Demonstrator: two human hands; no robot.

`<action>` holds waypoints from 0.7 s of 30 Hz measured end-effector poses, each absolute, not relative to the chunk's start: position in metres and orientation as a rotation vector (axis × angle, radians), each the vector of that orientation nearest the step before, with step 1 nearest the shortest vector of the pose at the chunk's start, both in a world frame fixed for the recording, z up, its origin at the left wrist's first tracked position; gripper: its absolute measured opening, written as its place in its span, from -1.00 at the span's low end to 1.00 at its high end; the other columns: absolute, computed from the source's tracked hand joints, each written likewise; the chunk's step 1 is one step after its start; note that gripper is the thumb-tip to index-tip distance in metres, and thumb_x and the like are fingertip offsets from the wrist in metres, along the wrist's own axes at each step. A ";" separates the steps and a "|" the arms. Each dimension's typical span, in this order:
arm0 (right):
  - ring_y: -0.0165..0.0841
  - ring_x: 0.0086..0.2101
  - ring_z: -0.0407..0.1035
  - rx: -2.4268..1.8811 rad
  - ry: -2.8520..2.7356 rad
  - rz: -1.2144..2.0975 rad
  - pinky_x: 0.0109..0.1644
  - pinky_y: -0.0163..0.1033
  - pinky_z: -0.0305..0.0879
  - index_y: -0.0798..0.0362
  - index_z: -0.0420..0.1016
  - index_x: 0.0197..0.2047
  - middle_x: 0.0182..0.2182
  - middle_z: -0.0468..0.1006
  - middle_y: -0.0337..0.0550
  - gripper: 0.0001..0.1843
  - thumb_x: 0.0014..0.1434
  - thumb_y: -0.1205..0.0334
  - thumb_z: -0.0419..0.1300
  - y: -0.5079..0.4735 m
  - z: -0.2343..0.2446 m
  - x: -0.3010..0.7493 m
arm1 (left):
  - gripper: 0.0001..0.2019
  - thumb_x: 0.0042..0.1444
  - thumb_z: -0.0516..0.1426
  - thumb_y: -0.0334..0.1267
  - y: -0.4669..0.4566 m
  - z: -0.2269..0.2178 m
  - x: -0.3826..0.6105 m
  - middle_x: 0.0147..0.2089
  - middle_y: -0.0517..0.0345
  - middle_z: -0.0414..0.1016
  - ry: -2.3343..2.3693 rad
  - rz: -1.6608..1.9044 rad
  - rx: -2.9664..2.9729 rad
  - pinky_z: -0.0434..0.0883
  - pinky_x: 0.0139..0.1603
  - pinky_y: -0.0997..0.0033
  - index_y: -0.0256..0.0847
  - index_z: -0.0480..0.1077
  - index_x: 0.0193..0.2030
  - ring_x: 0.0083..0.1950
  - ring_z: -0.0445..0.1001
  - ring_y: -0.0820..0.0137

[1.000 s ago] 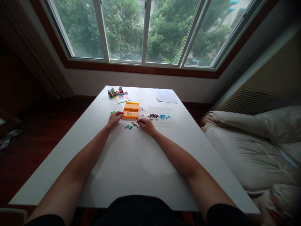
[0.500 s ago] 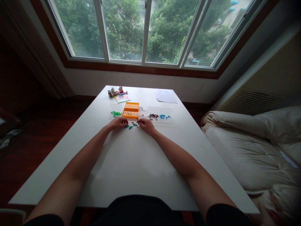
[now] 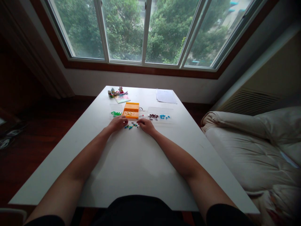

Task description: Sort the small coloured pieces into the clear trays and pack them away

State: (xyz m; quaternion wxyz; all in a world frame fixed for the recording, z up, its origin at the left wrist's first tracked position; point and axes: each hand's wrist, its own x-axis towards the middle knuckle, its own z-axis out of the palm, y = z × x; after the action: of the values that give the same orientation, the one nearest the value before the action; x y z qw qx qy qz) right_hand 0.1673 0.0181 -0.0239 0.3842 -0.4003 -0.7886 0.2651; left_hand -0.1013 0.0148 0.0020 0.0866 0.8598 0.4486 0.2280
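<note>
A loose pile of small blue, green and dark toy bricks [image 3: 131,126] lies on the white table [image 3: 136,157] between my two hands. To the left of the pile is my left hand [image 3: 118,122], its fingers curled together near the front of the orange case [image 3: 131,110]. My right hand [image 3: 146,125] rests at the pile's right side, fingers pressed together and pointing left at the bricks. Whatever either hand pinches is too small to make out. Small yellowish pieces lie in the orange case's near half.
Green pieces [image 3: 116,113] sit in a clear tray at left. Another clear tray [image 3: 162,110] at right holds brown pieces [image 3: 153,116] and blue pieces [image 3: 164,116]. Farther back are small figures [image 3: 115,92], a colourful booklet [image 3: 122,98] and white papers [image 3: 166,96].
My left hand's fingers have drawn slightly up from the pile, showing a little more of its left end. My right hand has barely moved.
</note>
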 end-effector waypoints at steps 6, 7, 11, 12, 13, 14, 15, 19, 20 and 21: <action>-0.37 -0.30 0.45 -1.026 -2.004 0.671 -0.14 -0.29 0.35 0.01 0.67 -0.19 -0.27 0.65 -0.20 -0.75 0.17 0.39 0.17 0.016 -0.022 0.167 | -0.90 0.12 0.19 -0.28 0.014 0.003 -0.100 -0.26 0.05 0.51 1.293 0.723 2.573 0.34 -0.15 0.35 -0.09 0.57 -0.33 -0.22 0.45 0.27; -0.37 -0.31 0.45 -1.022 -2.005 0.666 -0.14 -0.29 0.35 0.01 0.67 -0.19 -0.27 0.65 -0.20 -0.75 0.16 0.40 0.17 0.016 -0.021 0.167 | -0.89 0.12 0.19 -0.29 0.014 0.002 -0.100 -0.26 0.06 0.51 1.282 0.731 2.568 0.34 -0.15 0.35 -0.09 0.57 -0.32 -0.22 0.45 0.28; -0.37 -0.31 0.46 -1.024 -2.011 0.657 -0.15 -0.29 0.35 0.01 0.67 -0.19 -0.27 0.65 -0.20 -0.74 0.16 0.41 0.17 0.016 -0.021 0.167 | -0.88 0.11 0.18 -0.28 0.013 -0.001 -0.102 -0.24 0.05 0.53 1.278 0.741 2.526 0.36 -0.12 0.35 -0.09 0.58 -0.31 -0.19 0.47 0.28; -0.37 -0.31 0.46 -1.032 -2.011 0.657 -0.15 -0.29 0.35 0.01 0.67 -0.19 -0.27 0.65 -0.20 -0.74 0.16 0.41 0.17 0.016 -0.021 0.167 | -0.88 0.11 0.18 -0.28 0.013 -0.002 -0.102 -0.23 0.05 0.53 1.280 0.740 2.512 0.36 -0.11 0.34 -0.09 0.59 -0.31 -0.19 0.47 0.28; -0.37 -0.31 0.46 -1.039 -2.010 0.657 -0.15 -0.29 0.35 0.01 0.67 -0.19 -0.27 0.65 -0.20 -0.74 0.16 0.42 0.17 0.016 -0.021 0.167 | -0.88 0.10 0.19 -0.28 0.014 -0.003 -0.102 -0.24 0.05 0.53 1.280 0.742 2.499 0.37 -0.10 0.34 -0.10 0.59 -0.32 -0.19 0.47 0.28; -0.37 -0.31 0.46 -1.043 -2.010 0.655 -0.15 -0.29 0.35 0.01 0.67 -0.19 -0.27 0.65 -0.21 -0.73 0.15 0.42 0.17 0.016 -0.021 0.167 | -0.89 0.08 0.19 -0.28 0.014 -0.004 -0.102 -0.24 0.05 0.53 1.279 0.750 2.485 0.37 -0.10 0.34 -0.10 0.58 -0.32 -0.19 0.47 0.29; -0.37 -0.31 0.46 -1.043 -2.011 0.652 -0.15 -0.30 0.35 0.01 0.67 -0.19 -0.27 0.65 -0.21 -0.73 0.15 0.42 0.17 0.016 -0.021 0.167 | -0.90 0.07 0.19 -0.28 0.014 -0.005 -0.102 -0.25 0.05 0.53 1.279 0.766 2.467 0.37 -0.11 0.34 -0.11 0.58 -0.33 -0.21 0.47 0.29; -0.36 -0.30 0.47 -1.040 -2.023 0.643 -0.14 -0.29 0.35 0.00 0.67 -0.20 -0.28 0.65 -0.21 -0.73 0.15 0.44 0.17 0.015 -0.020 0.167 | -0.89 0.08 0.17 -0.29 0.014 -0.008 -0.098 -0.31 0.11 0.53 1.334 0.921 2.327 0.35 -0.23 0.37 -0.14 0.54 -0.28 -0.33 0.42 0.35; -0.36 -0.30 0.47 -1.039 -2.024 0.645 -0.14 -0.29 0.35 0.00 0.67 -0.20 -0.28 0.65 -0.21 -0.73 0.15 0.44 0.17 0.016 -0.020 0.167 | -0.88 0.09 0.16 -0.28 0.014 -0.008 -0.097 -0.33 0.13 0.52 1.361 0.963 2.286 0.33 -0.26 0.37 -0.14 0.52 -0.26 -0.36 0.40 0.36; -0.36 -0.30 0.46 -1.036 -2.024 0.647 -0.14 -0.29 0.35 0.00 0.67 -0.20 -0.28 0.65 -0.21 -0.73 0.15 0.44 0.17 0.016 -0.020 0.167 | -0.88 0.10 0.15 -0.28 0.014 -0.008 -0.097 -0.34 0.14 0.51 1.390 1.000 2.249 0.32 -0.28 0.37 -0.14 0.51 -0.25 -0.37 0.39 0.37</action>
State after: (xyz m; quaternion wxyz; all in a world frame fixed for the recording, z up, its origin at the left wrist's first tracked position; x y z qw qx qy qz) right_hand 0.1668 0.0157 -0.0198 0.3792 -0.4054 -0.7923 0.2532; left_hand -0.0968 0.0140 -0.0078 0.1568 0.7858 0.4857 0.3493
